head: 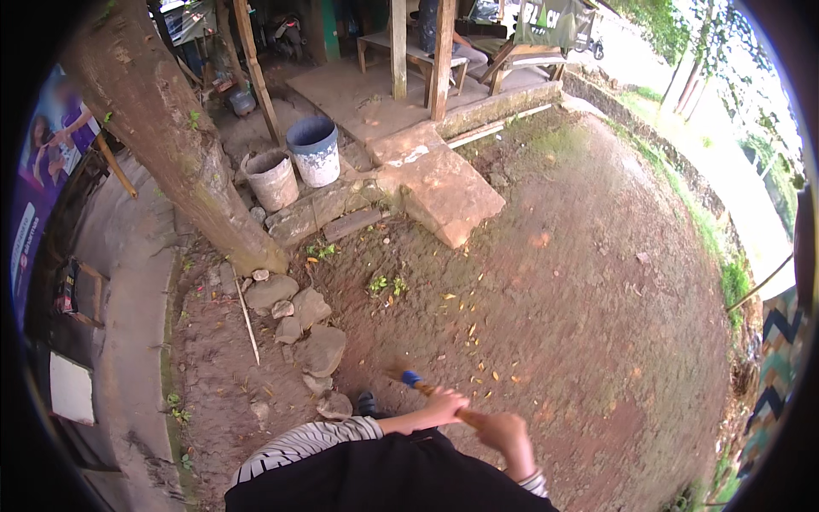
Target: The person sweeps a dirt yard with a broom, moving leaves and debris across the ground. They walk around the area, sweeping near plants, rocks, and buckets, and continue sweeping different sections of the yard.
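A broom [427,387] with a wooden-looking handle and a blue collar slants across the front of my body, its blurred bristle end pointing away to the left, over the dirt. My left hand [446,406] is closed around the handle not far from the blue collar. Further up the handle, to the right, my right hand [502,434] grips it too. Yellow fallen leaves [473,336] lie scattered on the brown soil ahead of both hands.
Flat stones [322,351] line the left side beside a thin stick [246,313]. A tree trunk [192,147] leans behind them. Two buckets [313,153] [273,182] stand near a stone step [448,185]. A person [470,54] sits on the raised porch.
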A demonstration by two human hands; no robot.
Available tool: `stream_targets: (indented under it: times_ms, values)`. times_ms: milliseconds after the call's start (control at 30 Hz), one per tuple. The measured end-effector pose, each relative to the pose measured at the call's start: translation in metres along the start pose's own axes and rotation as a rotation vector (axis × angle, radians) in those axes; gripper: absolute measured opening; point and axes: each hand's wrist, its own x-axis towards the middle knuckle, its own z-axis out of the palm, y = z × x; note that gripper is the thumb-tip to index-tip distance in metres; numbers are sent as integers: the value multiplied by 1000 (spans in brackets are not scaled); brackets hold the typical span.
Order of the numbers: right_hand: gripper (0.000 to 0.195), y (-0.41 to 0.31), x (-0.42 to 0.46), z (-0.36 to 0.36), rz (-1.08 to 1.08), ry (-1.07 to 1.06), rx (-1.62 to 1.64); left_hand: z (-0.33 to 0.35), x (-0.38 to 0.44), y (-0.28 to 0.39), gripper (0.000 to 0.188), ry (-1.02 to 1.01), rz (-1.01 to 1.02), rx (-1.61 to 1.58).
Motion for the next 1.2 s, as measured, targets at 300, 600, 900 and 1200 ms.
stream_targets:
  times_ms: [300, 600, 900, 1200]
  values:
    - [34, 7, 47, 62, 237, -10, -86, 72, 41, -22, 15, 29, 88, -100]
    - [21, -45, 48, -28, -83, 453, -225, -48, 58, -30, 17, 318, 24, -153]
    - [28, -111, 137, -26, -314, 149, -120, -49, -27, -160, 33, 434, -214, -156]
    - [33, -106, 197, -21, -154, -83, -195, -21, 7, -200, 38, 178, -244, -249]
